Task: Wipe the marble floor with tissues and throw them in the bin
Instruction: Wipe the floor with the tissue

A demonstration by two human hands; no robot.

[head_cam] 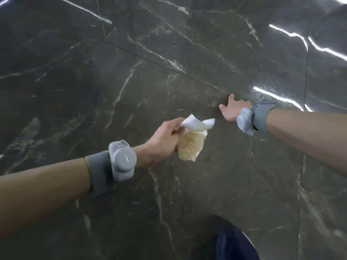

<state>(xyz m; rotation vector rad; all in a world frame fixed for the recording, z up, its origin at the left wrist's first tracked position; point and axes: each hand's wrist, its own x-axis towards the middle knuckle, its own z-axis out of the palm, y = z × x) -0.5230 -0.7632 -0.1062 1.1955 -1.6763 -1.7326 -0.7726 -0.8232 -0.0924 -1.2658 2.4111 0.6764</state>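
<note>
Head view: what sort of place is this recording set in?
Probably indoors, a room or hall: dark marble tiles with pale veins, a thin joint between them, and strip-light reflections on the gloss. No walls or furniture show, so which room is unclear.

Crumpled tissue wad (pixel 190 145): was white and dry-looking in the upper folds, soaked tan-yellow through the lower half. Was pinched at its left side by the fingers of the left hand (pixel 165 139), hanging bunched, stained end downward. Hung over the marble floor (pixel 131 53), on the near side of the thin diagonal tile joint (pixel 169 68); could not be told whether touching the surface or just above it. Marble floor: was dark grey-green, polished, crossed by pale veins, laid in big slabs with fine joints, glaring with white light streaks toward the far and right edges.
</note>
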